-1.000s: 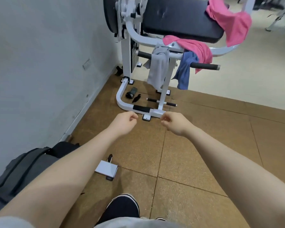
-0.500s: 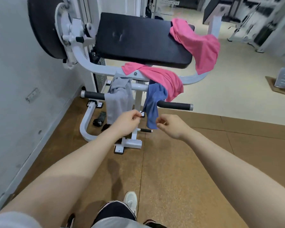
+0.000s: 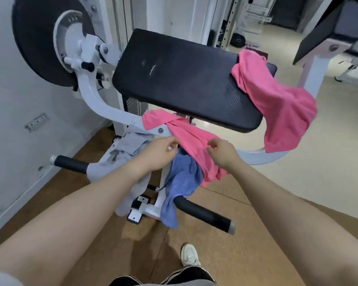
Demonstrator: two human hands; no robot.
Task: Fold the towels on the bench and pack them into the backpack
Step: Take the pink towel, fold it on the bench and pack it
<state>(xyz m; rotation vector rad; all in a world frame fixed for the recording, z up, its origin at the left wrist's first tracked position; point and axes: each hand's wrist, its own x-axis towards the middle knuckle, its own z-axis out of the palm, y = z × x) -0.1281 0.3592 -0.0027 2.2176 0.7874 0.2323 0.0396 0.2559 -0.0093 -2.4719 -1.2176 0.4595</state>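
A pink towel (image 3: 191,141) hangs over the white frame under the black bench pad (image 3: 180,79). A second pink towel (image 3: 281,104) is draped over the pad's right end. A blue towel (image 3: 182,180) hangs below the first pink one, over a black handle bar. A grey towel (image 3: 130,147) hangs on the frame to the left. My left hand (image 3: 160,151) is at the pink towel's left edge, fingers loosely curled, nothing held. My right hand (image 3: 222,152) hovers on the same towel with thumb and fingers apart. The backpack is out of view.
The white machine frame (image 3: 103,106) with a black round weight disc (image 3: 39,38) stands against the left wall. Black handle bars (image 3: 203,213) stick out low in front. My shoes (image 3: 189,254) stand on the brown floor mat. More gym machines stand at the back right.
I have stepped closer to the bench. Both hands rose from in front of the blue towel to the lower pink towel. The backpack seen a second ago has left the view.
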